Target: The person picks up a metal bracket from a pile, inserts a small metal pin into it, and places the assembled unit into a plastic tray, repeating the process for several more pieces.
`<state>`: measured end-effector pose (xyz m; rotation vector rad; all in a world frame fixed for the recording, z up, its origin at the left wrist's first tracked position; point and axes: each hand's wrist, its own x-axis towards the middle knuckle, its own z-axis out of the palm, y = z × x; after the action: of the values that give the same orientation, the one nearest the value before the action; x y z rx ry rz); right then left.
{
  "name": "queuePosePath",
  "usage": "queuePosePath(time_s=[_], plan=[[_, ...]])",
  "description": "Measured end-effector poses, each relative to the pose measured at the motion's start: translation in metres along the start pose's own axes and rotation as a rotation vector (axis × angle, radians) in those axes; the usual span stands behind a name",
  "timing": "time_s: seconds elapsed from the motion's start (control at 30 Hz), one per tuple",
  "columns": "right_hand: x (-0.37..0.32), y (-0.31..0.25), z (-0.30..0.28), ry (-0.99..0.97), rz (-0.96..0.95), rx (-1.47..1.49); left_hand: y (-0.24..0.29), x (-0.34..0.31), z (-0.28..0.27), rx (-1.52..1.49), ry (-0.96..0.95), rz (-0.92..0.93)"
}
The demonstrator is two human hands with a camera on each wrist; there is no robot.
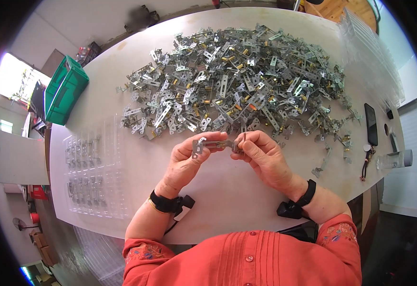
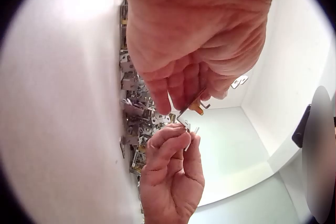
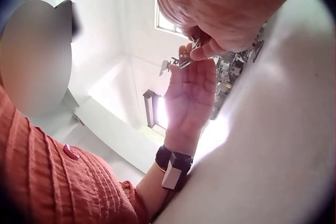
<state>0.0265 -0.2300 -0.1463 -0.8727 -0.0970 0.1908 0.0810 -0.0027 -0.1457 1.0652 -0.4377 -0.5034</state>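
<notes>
Both hands hold one slim metal bracket (image 1: pixel 198 149) up in front of the chest, on the near side of a large heap of similar metal brackets (image 1: pixel 227 81). My left hand (image 1: pixel 183 161) grips its left end between thumb and fingers. At the other end, the thumb and fingertips of my right hand (image 1: pixel 268 164) pinch the bracket. A brass-coloured piece shows on the bracket (image 2: pixel 192 107) in the left wrist view. From the right wrist, its holed end plate (image 3: pixel 165 67) sticks out past the left fingers; the right fingertips partly hide the rest.
Clear plastic trays (image 1: pixel 94 167) with rows of brackets lie at the left. A green crate (image 1: pixel 66 90) stands at the back left, and stacked clear trays (image 1: pixel 370 57) at the back right. A phone (image 1: pixel 371 125) and a clear bottle (image 1: pixel 392 160) are on the right.
</notes>
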Motion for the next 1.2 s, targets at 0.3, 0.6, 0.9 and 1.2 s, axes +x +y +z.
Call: queuePosePath(time_s=[0.3, 0.6, 0.9, 1.2], plan=[[0.000, 0.006, 0.003, -0.026, -0.062, -0.421, 0.007, -0.003, -0.002, 0.072, 0.032, -0.131], [-0.009, -0.013, 0.017, -0.060, 0.179, -0.369, 0.016, -0.002, 0.018, 0.268, 0.113, -0.338], [-0.008, -0.016, 0.017, -0.064, 0.235, -0.408, 0.009, -0.003, 0.022, 0.645, 0.159, -0.244], [-0.008, -0.013, 0.018, -0.028, 0.241, -0.428, -0.002, -0.004, 0.015, 0.877, 0.186, -0.054]])
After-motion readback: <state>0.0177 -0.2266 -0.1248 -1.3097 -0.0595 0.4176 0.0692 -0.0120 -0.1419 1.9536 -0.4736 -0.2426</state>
